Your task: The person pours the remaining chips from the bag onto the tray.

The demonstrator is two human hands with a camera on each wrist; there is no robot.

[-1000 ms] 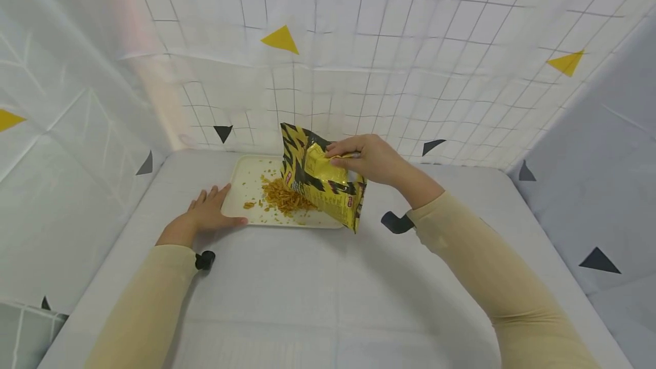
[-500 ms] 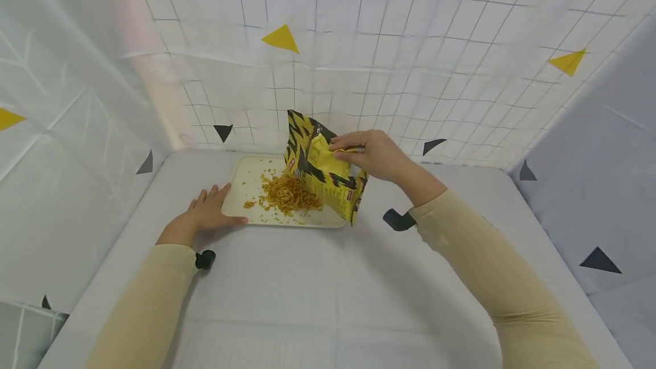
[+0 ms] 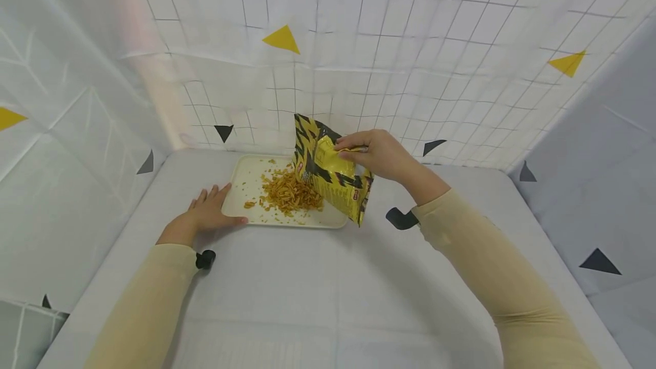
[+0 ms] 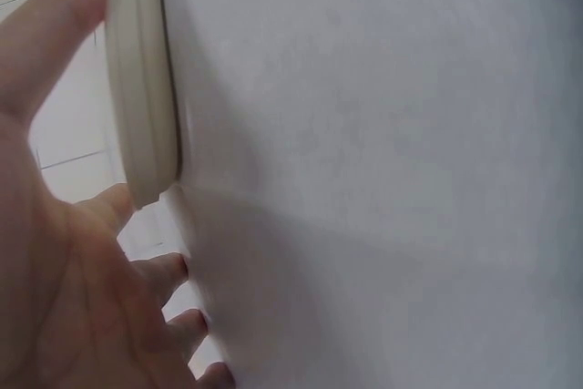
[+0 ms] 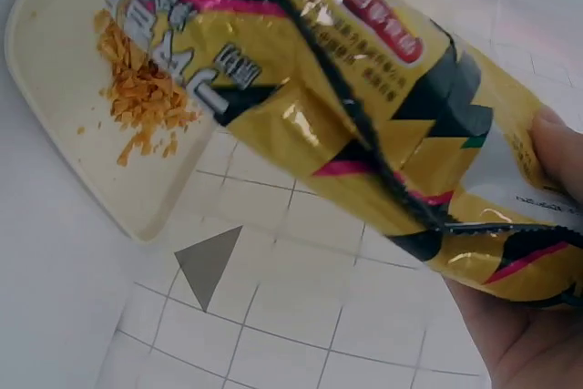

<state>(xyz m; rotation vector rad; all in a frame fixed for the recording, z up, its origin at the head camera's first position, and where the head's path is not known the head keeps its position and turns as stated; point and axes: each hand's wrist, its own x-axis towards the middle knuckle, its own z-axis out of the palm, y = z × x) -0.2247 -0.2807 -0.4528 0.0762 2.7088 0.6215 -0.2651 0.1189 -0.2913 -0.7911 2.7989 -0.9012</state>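
My right hand point(image 3: 381, 155) pinches a yellow-and-black snack bag point(image 3: 330, 172) at its back end. Tilted, the bag hangs over the right part of a cream tray point(image 3: 251, 164). A loose pile of orange-brown snack pieces point(image 3: 287, 193) lies on the tray under the bag's lower left side, with crumbs scattered around. My left hand point(image 3: 207, 213) is spread at the tray's left end, thumb along the front edge. In the left wrist view the thumb and a fingertip touch the tray's side wall point(image 4: 141, 88). The right wrist view shows the bag's printed face point(image 5: 301, 125) close up.
The tray sits near the back of a white-covered table point(image 3: 266, 295). Behind it hangs a white gridded sheet point(image 3: 410, 84) with yellow and black triangles. Plain pale sheets point(image 3: 61, 147) enclose the left and right sides.
The bag and my right hand have shifted a little to the right, rising at first and then dipping slightly. More of the snack pile now shows. My left hand has stayed in place.
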